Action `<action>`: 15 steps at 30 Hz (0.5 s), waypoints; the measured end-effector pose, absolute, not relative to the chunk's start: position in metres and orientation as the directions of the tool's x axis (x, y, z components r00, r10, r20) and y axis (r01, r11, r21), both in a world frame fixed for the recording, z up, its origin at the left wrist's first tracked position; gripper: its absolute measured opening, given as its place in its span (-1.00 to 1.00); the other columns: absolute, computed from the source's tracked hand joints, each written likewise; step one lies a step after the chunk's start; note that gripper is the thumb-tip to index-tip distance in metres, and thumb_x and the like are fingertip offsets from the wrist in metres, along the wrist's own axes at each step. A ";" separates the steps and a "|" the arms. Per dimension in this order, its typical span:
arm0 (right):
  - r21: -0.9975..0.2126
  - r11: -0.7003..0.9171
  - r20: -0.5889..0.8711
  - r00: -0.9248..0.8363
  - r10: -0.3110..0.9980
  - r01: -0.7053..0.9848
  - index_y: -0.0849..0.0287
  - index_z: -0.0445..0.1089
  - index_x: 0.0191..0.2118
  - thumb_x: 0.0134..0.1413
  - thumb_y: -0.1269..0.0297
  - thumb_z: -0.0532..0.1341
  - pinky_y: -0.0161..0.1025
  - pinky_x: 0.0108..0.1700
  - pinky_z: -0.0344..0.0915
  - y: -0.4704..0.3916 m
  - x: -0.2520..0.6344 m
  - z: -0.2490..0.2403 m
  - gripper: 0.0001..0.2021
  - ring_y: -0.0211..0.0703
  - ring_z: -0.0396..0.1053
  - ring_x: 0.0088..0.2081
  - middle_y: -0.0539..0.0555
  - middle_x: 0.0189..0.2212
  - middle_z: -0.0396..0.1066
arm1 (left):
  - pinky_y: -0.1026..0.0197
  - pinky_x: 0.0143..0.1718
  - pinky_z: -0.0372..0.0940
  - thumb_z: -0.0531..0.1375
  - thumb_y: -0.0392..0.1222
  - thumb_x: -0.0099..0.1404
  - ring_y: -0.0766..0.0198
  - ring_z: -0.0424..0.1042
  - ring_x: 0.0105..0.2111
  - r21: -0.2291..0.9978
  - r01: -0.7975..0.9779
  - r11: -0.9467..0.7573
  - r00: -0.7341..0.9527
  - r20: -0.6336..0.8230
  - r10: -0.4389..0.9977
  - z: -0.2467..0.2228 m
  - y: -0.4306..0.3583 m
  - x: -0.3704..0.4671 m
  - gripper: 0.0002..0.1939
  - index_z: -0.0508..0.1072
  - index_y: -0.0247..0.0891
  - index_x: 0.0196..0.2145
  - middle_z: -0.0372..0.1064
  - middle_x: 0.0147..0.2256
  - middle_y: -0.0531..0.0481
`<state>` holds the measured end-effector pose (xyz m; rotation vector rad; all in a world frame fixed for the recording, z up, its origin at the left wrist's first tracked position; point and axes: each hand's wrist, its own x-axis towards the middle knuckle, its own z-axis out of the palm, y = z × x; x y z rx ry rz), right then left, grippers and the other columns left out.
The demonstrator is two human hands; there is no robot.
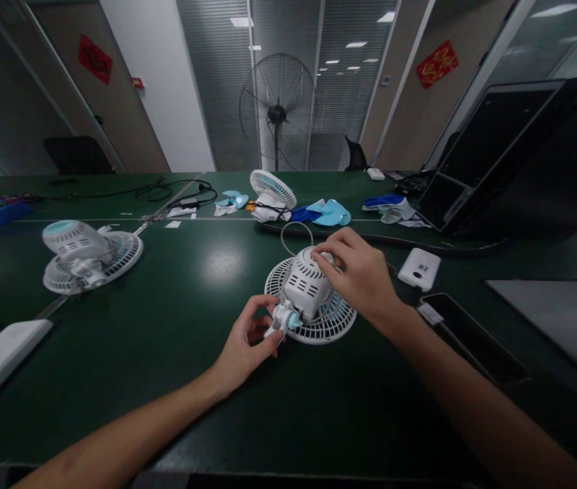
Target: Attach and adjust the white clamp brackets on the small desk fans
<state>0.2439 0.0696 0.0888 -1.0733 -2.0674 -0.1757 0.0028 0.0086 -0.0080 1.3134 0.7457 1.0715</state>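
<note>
A small white fan (309, 288) lies grille-down on the green table, its motor housing facing up. My left hand (250, 333) is closed around the white clip bracket (283, 318) at the housing's near-left side, where a light-blue knob (294, 320) shows. Thumb and forefinger of my right hand (357, 268) are pinched together at the top of the housing; whatever they hold, if anything, is hidden. A thin pale cable (297, 224) loops up behind the housing.
A second white fan (85, 255) lies at left. Farther back are another fan (271, 197), light-blue fan blades (332, 212) and blue-white gloves (393, 207). A white power bank (419, 268) and a phone (474, 337) lie at right, near a large black case (512, 156).
</note>
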 end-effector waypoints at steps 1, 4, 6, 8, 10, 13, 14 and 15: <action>-0.145 0.677 0.757 -0.360 0.545 0.721 0.19 0.52 -0.10 0.35 0.33 0.21 -0.23 -0.30 0.37 0.061 0.243 0.080 -0.86 -0.15 0.45 -0.25 0.13 -0.19 0.50 | 0.30 -0.40 0.44 0.33 -0.15 0.35 0.25 0.37 -0.24 0.978 -0.195 -0.076 0.360 0.143 0.922 -0.008 0.009 0.003 -0.55 0.26 -0.13 0.11 0.28 -0.11 -0.05; 0.117 0.834 0.696 -0.644 0.318 0.539 0.17 0.50 -0.10 0.34 0.29 0.23 -0.25 -0.37 0.35 0.036 0.239 0.049 -0.87 -0.20 0.46 -0.33 0.07 -0.26 0.54 | 0.31 -0.41 0.44 0.33 -0.14 0.35 0.27 0.36 -0.25 0.975 -0.204 -0.089 0.356 0.159 0.921 -0.009 0.009 0.003 -0.54 0.27 -0.14 0.11 0.27 -0.09 -0.06; 0.144 0.797 0.659 -0.658 0.365 0.586 0.17 0.49 -0.17 0.36 0.23 0.21 -0.23 -0.42 0.31 0.024 0.235 0.032 -0.84 -0.18 0.45 -0.38 0.08 -0.31 0.54 | 0.31 -0.41 0.44 0.34 -0.13 0.34 0.27 0.36 -0.27 0.975 -0.204 -0.090 0.354 0.159 0.921 -0.010 0.009 0.003 -0.53 0.27 -0.14 0.11 0.28 -0.10 -0.05; 0.125 0.765 0.628 -0.647 0.432 0.632 0.18 0.49 -0.21 0.39 0.26 0.17 -0.23 -0.45 0.27 0.018 0.230 0.021 -0.82 -0.19 0.44 -0.40 0.09 -0.33 0.53 | 0.30 -0.40 0.44 0.34 -0.12 0.34 0.27 0.36 -0.29 0.978 -0.191 -0.083 0.355 0.148 0.923 -0.011 0.009 0.003 -0.53 0.26 -0.13 0.12 0.31 -0.14 -0.04; 0.097 0.758 0.601 -0.645 0.473 0.646 0.18 0.48 -0.23 0.41 0.30 0.14 -0.22 -0.47 0.23 0.016 0.226 0.015 -0.81 -0.20 0.42 -0.44 0.07 -0.37 0.51 | 0.29 -0.40 0.43 0.32 -0.11 0.36 0.28 0.36 -0.32 0.984 -0.162 -0.080 0.356 0.133 0.925 -0.010 0.008 0.002 -0.54 0.27 -0.14 0.12 0.33 -0.20 -0.02; -0.074 0.738 0.585 -0.570 0.576 0.670 0.19 0.44 -0.24 0.43 0.30 0.10 -0.22 -0.48 0.18 0.014 0.218 0.010 -0.78 -0.22 0.41 -0.46 0.06 -0.39 0.49 | 0.27 -0.36 0.41 0.31 -0.13 0.36 0.25 0.39 -0.28 0.983 -0.099 -0.155 0.312 0.178 0.933 -0.005 0.005 0.003 -0.62 0.33 -0.17 0.06 0.33 -0.11 -0.07; -0.160 0.719 0.574 -0.529 0.626 0.676 0.19 0.43 -0.24 0.44 0.30 0.08 -0.23 -0.47 0.18 0.012 0.215 0.009 -0.77 -0.22 0.41 -0.46 0.05 -0.40 0.49 | 0.25 -0.31 0.42 0.31 -0.14 0.35 0.23 0.40 -0.23 0.977 -0.071 -0.200 0.289 0.212 0.934 -0.003 0.005 0.003 -0.65 0.35 -0.18 0.03 0.30 -0.05 -0.09; -0.243 0.694 0.553 -0.491 0.673 0.678 0.19 0.41 -0.25 0.45 0.29 0.07 -0.23 -0.46 0.18 0.011 0.212 0.009 -0.76 -0.23 0.42 -0.46 0.03 -0.42 0.49 | 0.23 -0.26 0.42 0.32 -0.15 0.34 0.22 0.41 -0.20 0.968 -0.040 -0.247 0.268 0.248 0.931 -0.002 0.004 0.004 -0.67 0.37 -0.19 0.01 0.27 -0.01 -0.11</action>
